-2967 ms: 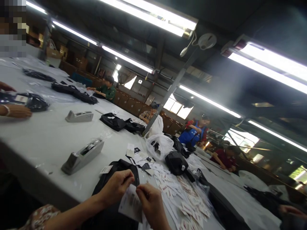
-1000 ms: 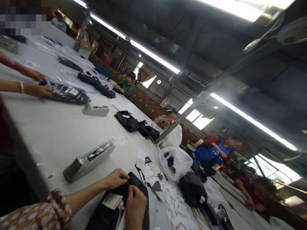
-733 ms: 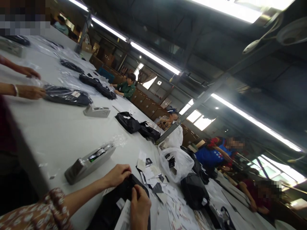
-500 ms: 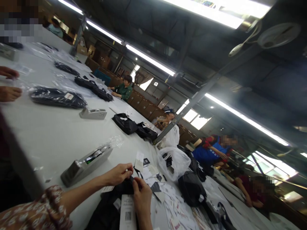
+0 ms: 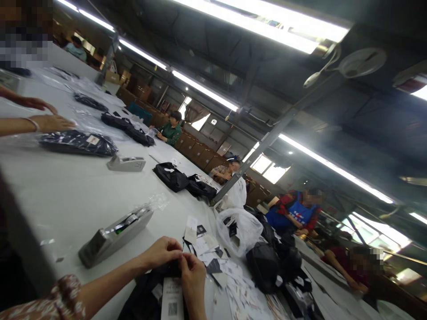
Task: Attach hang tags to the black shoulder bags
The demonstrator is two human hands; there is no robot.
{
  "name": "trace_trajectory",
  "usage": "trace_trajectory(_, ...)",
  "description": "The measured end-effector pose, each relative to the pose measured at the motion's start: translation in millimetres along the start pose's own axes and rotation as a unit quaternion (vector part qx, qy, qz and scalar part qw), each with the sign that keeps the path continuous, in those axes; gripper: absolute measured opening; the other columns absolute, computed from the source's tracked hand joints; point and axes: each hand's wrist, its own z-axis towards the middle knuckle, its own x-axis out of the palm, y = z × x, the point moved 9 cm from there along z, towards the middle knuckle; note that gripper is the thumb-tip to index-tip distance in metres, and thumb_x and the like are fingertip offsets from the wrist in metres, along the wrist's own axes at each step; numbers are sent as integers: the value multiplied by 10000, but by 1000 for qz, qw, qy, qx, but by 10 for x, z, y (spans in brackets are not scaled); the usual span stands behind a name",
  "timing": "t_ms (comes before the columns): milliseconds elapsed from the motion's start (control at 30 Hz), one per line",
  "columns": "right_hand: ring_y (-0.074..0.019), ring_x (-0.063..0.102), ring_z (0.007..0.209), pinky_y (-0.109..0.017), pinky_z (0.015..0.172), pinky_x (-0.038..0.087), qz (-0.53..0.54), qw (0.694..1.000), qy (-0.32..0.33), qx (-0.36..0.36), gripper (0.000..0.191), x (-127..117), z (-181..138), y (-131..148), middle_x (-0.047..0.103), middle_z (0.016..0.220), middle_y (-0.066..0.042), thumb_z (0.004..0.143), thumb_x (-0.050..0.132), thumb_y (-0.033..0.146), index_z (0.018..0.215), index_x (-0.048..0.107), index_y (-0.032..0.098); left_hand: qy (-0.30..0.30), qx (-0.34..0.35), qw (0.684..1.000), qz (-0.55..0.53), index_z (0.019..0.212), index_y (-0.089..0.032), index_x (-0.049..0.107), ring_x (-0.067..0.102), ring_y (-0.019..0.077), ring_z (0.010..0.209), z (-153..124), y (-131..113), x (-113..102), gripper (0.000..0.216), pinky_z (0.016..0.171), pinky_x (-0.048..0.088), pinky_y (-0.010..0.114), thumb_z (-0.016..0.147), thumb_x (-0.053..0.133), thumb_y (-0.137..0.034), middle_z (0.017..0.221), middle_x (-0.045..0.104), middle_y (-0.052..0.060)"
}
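Observation:
My left hand (image 5: 162, 252) and my right hand (image 5: 192, 276) meet in a pinch at the top edge of a black garment (image 5: 147, 295) lying at the table's near edge. A white hang tag (image 5: 172, 299) with a printed code hangs just below my fingertips, on the garment. What the fingers pinch is too small to make out. A grey tape dispenser (image 5: 113, 236) sits just left of my left hand.
Loose tags (image 5: 230, 275) litter the white table (image 5: 66, 195), beside a white plastic bag (image 5: 238, 226) and black bags (image 5: 267, 264). A second tape dispenser (image 5: 126, 163) and bagged black garments (image 5: 77, 142) lie farther off. Another person's hands (image 5: 50, 122) rest at left; several co-workers sit along the far side.
My hands have drawn together at the garment's top edge, and the white tag now hangs under them. The view has swung slightly. The other person's hands at left have come back onto the bagged garment.

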Motion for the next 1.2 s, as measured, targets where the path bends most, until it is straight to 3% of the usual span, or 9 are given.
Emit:
trace_trajectory(333,-173,613,613,-237,593,444,-32,999,-28,-2,244,-37,-52,110,698,658,-39,769,553,351,717,711,172,-52,-10,998,31,661,-133,642,479,119,546,5,25,-66,191,539,347,228,647,566,-308,540,562,-32)
trace_trajectory(567,-159,570,552,-234,549,432,7,996,-81,45,284,-85,-50,-173,656,570,-31,759,539,384,661,674,155,-74,6,995,63,622,-167,560,474,125,581,-104,-79,-135,176,566,343,241,690,528,-326,575,556,-29)
trace_trajectory(667,-168,589,595,-244,590,452,18,996,-72,43,332,-103,-64,-209,669,615,-40,784,508,428,707,672,149,-67,12,995,-67,696,-176,513,526,132,657,-197,-217,-107,192,621,388,243,750,480,-357,699,619,8)
trace_trajectory(767,-204,636,772,-274,714,468,-15,997,-60,39,369,-210,-131,-173,711,823,-81,823,461,452,848,686,160,-42,-9,977,-211,673,-180,468,454,88,522,-300,-281,-6,193,508,328,207,765,496,-347,591,571,-17)
trace_trajectory(867,-251,640,901,-317,793,460,-79,994,-45,60,407,-387,-270,-200,703,963,-115,801,497,502,957,691,181,-32,-58,972,-226,653,-180,468,285,46,386,-424,-195,111,219,402,185,194,722,570,-361,451,434,-77)
trace_trajectory(1000,-329,626,970,-388,832,456,-152,982,14,112,522,-507,-508,-319,689,1013,-160,659,654,536,1017,690,159,-50,-113,974,-187,740,-163,540,272,33,361,-625,27,245,284,372,176,189,631,647,-402,467,417,-94)
trace_trajectory(1200,-285,648,896,-315,734,484,-123,984,65,113,483,-324,-670,-163,711,943,-103,562,731,377,999,690,176,-96,-97,971,-197,775,-170,532,311,53,379,-773,268,349,390,371,213,186,666,596,-539,437,405,-94)
